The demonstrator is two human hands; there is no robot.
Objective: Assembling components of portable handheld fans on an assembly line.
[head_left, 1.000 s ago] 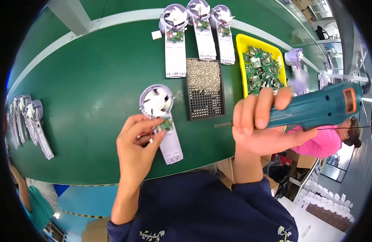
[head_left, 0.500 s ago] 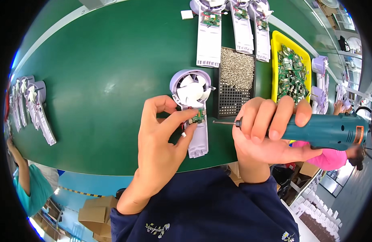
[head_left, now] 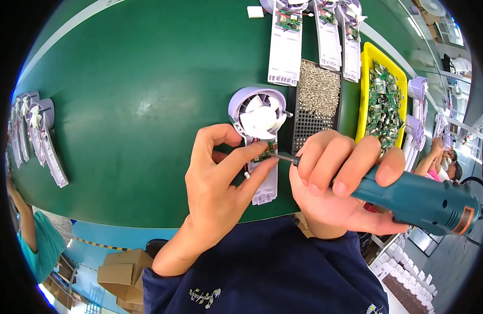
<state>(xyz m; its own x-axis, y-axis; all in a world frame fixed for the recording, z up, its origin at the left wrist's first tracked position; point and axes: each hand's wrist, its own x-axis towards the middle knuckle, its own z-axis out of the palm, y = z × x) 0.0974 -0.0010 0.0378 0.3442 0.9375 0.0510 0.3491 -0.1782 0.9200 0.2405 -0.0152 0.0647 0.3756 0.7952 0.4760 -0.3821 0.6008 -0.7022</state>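
Note:
A lilac handheld-fan half-shell lies on the green table, its round head with white blades at the far end. My left hand is closed in a pinch over a small green circuit board set in the shell's handle, partly hidden by the fingers. In my right hand is a teal electric screwdriver, held sideways. Its thin bit reaches left to the board, between my left index finger and thumb. Whether a screw sits on the tip I cannot make out. A small white connector hangs beside the thumb.
Behind my right hand stands a black perforated tray heaped with small screws. Right of it is a yellow bin of circuit boards. Several fan shells lie at the back, more at far left. Co-workers sit at both sides.
The screwdriver has swung left and slightly down, bringing its bit from beside the shell onto the board. My left hand keeps its pinch. The whole view has shifted slightly.

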